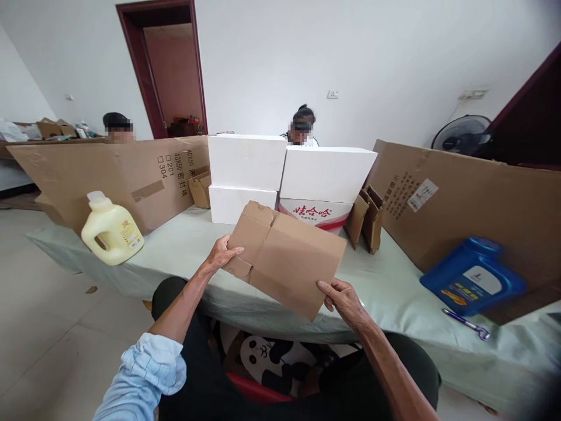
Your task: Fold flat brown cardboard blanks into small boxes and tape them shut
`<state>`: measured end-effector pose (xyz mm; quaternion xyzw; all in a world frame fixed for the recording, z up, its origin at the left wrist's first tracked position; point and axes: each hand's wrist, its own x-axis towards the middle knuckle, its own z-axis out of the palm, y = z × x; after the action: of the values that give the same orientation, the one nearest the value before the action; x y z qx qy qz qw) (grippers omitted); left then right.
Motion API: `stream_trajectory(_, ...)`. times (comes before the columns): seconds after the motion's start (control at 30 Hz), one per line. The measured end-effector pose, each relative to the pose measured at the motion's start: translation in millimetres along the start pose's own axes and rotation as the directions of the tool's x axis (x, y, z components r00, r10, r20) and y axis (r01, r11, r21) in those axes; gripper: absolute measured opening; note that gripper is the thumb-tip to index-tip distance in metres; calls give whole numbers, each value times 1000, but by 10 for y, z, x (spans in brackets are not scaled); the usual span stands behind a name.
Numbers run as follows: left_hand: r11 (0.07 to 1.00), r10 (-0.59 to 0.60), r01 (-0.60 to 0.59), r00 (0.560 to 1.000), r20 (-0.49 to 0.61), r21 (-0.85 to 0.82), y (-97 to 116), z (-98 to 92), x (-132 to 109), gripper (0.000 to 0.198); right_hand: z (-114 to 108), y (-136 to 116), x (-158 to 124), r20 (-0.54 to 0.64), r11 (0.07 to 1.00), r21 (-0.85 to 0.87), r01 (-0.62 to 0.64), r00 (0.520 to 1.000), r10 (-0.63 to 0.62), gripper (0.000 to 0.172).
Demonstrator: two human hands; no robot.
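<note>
Between left hand (221, 255) and right hand (344, 299), brown cardboard (294, 256), flat, creased, perhaps doubled.

My cardboard piece (291, 251) looks matt and creased. Beyond it, the white boxes (248, 164) look smooth and papery; to its left, the yellow jug (118, 225) is smooth plastic; to its right, the blue jug (473, 280) is glossy plastic; below it spreads wrinkled cloth (175, 245).

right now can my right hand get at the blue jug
Probably yes, if the right hand first lets go of the flat cardboard. Nothing visible on the green tablecloth blocks the way to the blue jug; the slim purple item lies low in front of it.
</note>
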<state>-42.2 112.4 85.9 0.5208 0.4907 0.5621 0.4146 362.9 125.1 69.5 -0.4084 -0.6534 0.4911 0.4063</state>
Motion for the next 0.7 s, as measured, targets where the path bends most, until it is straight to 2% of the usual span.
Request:
stream_trajectory(0.13,1000,-1,2,999,40,-19,88,6,-22,78,-19,58,-61,34,997,34,-62,998,61,67)
stream_trajectory(0.27,999,-9,14,990,138,-35,175,-7,-106,84,-35,94,-94,-3,992,92,-90,996,91,67)
stream_trajectory(0.37,996,-22,40,976,218,-79,157,-18,-160,87,-47,98,-129,-12,989,85,-125,992,126,70)
stream_trajectory(0.43,990,-8,42,969,246,-133,122,-8,-173,87,-55,82,-159,3,990,29,-136,991,136,72)
stream_trajectory(0.53,980,34,12,974,222,-200,83,35,-166,89,-72,33,-210,21,987,-112,-117,993,120,75)
stream_trajectory(0.7,982,62,-29,983,172,-188,54,69,-133,84,-150,35,-242,26,935,-345,-78,995,93,77)
